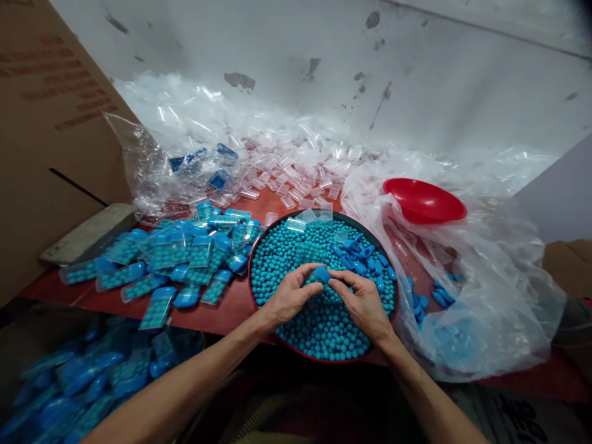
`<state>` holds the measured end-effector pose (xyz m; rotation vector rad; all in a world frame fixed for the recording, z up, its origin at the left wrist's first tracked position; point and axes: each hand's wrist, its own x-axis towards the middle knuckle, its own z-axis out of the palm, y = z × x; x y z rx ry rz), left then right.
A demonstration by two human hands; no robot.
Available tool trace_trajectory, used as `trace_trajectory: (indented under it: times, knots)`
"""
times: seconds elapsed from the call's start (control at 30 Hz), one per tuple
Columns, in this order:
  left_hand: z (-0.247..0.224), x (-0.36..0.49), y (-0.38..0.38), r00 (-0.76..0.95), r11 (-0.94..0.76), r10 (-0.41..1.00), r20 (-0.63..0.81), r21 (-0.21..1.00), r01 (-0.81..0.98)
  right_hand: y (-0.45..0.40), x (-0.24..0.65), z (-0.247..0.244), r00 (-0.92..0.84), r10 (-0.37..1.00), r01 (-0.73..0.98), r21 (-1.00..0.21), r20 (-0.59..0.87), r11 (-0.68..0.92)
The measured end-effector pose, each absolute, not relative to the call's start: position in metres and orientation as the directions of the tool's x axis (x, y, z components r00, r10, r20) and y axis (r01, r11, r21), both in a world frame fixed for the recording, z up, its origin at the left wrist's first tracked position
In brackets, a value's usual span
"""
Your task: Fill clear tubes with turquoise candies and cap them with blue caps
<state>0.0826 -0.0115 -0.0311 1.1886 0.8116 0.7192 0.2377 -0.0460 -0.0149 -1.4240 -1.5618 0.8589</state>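
Observation:
Over a round tub (250, 280) full of blue balls (340, 336), both hands meet at a small clear container with a blue cap (320, 274). My left hand (290, 297) is closed around the container, and its fingers hide most of the clear body. Thumb and fingers of my right hand (363, 303) pinch the right side of the blue cap. Loose blue caps (370, 262) lie on the balls at the tub's right. A few clear plastic cases (296, 225) rest by its back rim.
Left of the tub, filled blue-capped containers (185, 253) are heaped on the red table (231, 311); more lie lower left in a box. Clear empty cases (296, 182) spread behind. A red bowl (425, 200) sits on a plastic bag (499, 296) at right. A cardboard box (55, 123) stands left.

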Motion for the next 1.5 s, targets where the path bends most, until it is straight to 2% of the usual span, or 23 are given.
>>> trace_trajectory:
  times: [0.13,0.27,0.37,0.57,0.7,0.77,0.93,1.07,1.17,1.27,1.33,1.4,1.5]
  knots:
    - [-0.032,0.083,-0.014,0.537,0.293,0.823,-0.186,0.948,-0.122,-0.045,0.237,-0.013,0.061,0.998,0.302,-0.953,0.033,0.013]
    - [-0.028,0.086,-0.014,0.557,0.320,0.813,-0.168,0.929,-0.187,-0.049,0.237,-0.010,0.118,0.981,0.380,-0.920,0.151,0.096]
    - [-0.025,0.087,-0.015,0.545,0.304,0.821,-0.168,0.937,-0.170,-0.051,0.238,-0.006,0.011,0.970,0.490,-0.847,0.241,0.205]
    - [-0.024,0.088,-0.020,0.514,0.243,0.844,-0.150,0.963,-0.117,-0.052,0.243,-0.003,-0.147,0.958,0.564,-0.775,0.245,0.284]
    - [-0.023,0.091,-0.021,0.487,0.181,0.865,-0.122,0.980,-0.077,-0.052,0.248,-0.005,-0.297,0.904,0.652,-0.626,0.309,0.428]
    - [-0.022,0.091,-0.021,0.488,0.158,0.865,-0.112,0.986,-0.055,-0.051,0.252,-0.005,-0.347,0.885,0.651,-0.600,0.310,0.465]
    - [-0.026,0.088,-0.023,0.563,0.200,0.814,-0.142,0.979,-0.042,-0.051,0.257,-0.012,-0.278,0.927,0.527,-0.767,0.251,0.365]
    - [-0.029,0.090,-0.026,0.505,0.155,0.853,-0.130,0.988,-0.007,-0.055,0.251,-0.021,-0.225,0.937,0.512,-0.786,0.266,0.346]
    - [-0.030,0.092,-0.026,0.485,0.118,0.866,-0.123,0.992,0.041,-0.057,0.248,-0.023,-0.216,0.934,0.551,-0.753,0.286,0.359]
    - [-0.032,0.090,-0.024,0.515,0.189,0.841,-0.163,0.982,0.003,-0.055,0.253,-0.016,-0.271,0.932,0.533,-0.768,0.243,0.355]
    - [-0.032,0.087,-0.022,0.556,0.255,0.809,-0.192,0.966,-0.038,-0.052,0.258,-0.010,-0.319,0.937,0.438,-0.855,0.142,0.279]
    - [-0.032,0.083,-0.020,0.589,0.274,0.783,-0.200,0.961,-0.038,-0.048,0.261,-0.008,-0.302,0.953,0.306,-0.944,0.028,0.125]
    - [-0.030,0.082,-0.021,0.615,0.260,0.760,-0.209,0.966,0.007,-0.042,0.258,-0.014,-0.086,0.992,0.076,-0.994,-0.088,-0.081]
